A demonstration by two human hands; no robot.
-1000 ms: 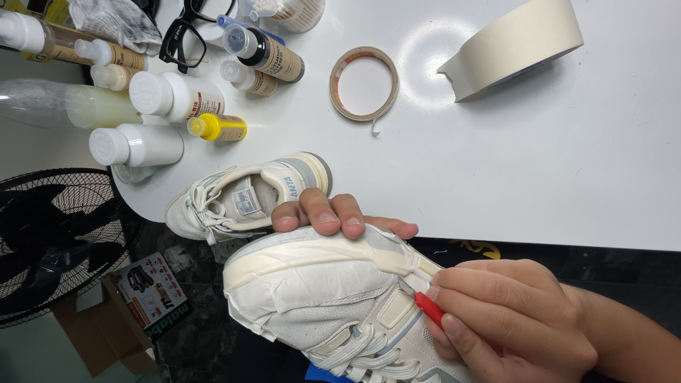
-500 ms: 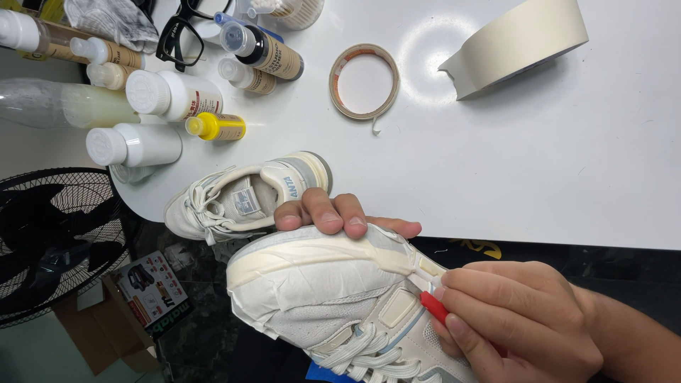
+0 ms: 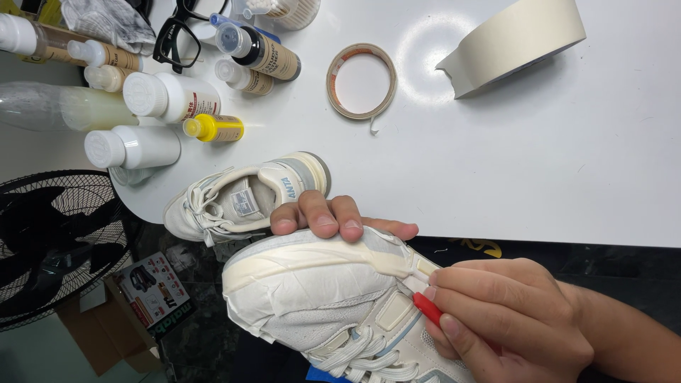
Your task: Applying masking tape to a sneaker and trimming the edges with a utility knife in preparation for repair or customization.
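Little is changing against the earlier frames: the right hand (image 3: 507,319) is still pinching a small red-handled tool (image 3: 427,308) against the side of the taped sneaker (image 3: 312,298) at the lower middle of the frame, its fingers clamped together on the handle, and the tool tip is sitting at much the same spot on the tape edge, the view having only drifted slightly. The left hand (image 3: 333,216) is still wrapping over the sole edge just above, four fingers showing, curled and closed on the shoe. Cream masking tape is covering the toe and sole rim of this one held sneaker. Just beyond it, a second sneaker (image 3: 241,198) is lying on the edge of the white desk (image 3: 553,170), untaped. Farther up, two tape rolls are lying well apart: a thin one (image 3: 361,80) at upper middle and a wide one (image 3: 518,42) at upper right. At upper left, about nine bottles are crowding together, among them one small yellow bottle (image 3: 213,128), with one pair of black glasses (image 3: 177,39). One black fan (image 3: 57,245) is standing at the left edge.
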